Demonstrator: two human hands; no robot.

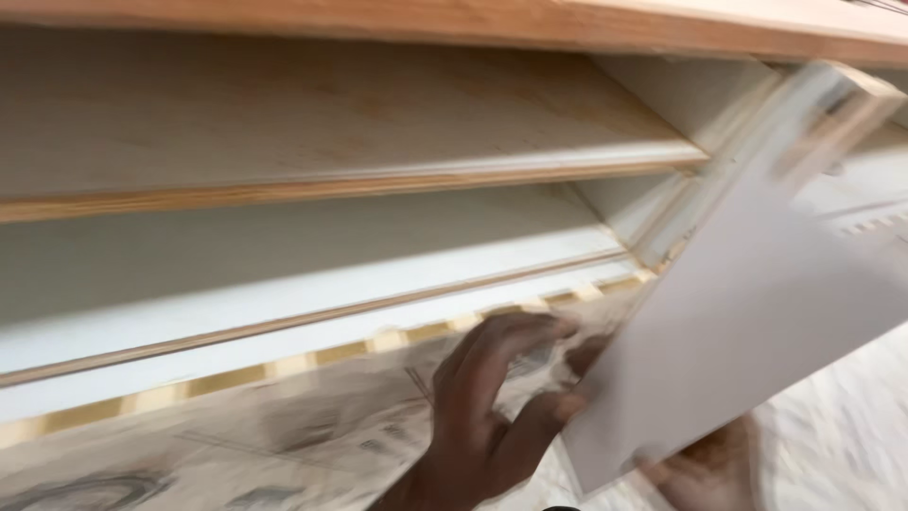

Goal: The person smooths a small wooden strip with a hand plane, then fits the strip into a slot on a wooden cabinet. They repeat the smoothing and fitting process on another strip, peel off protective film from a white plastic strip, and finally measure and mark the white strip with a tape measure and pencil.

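Observation:
A flat white board (757,293) is tilted up in front of a wooden shelf unit (331,180), its upper end near the unit's right upright. My left hand (492,407) grips the board's lower left edge, thumb against the white face. My right hand (705,468) holds the board's bottom edge from underneath, and the board hides most of it. The picture is blurred by motion.
The shelf unit has white-painted boards with bare plywood edges and a wooden top (567,24). Newspaper sheets (236,426) cover the floor below. A strip of alternating white and yellow patches (284,364) runs along the unit's base.

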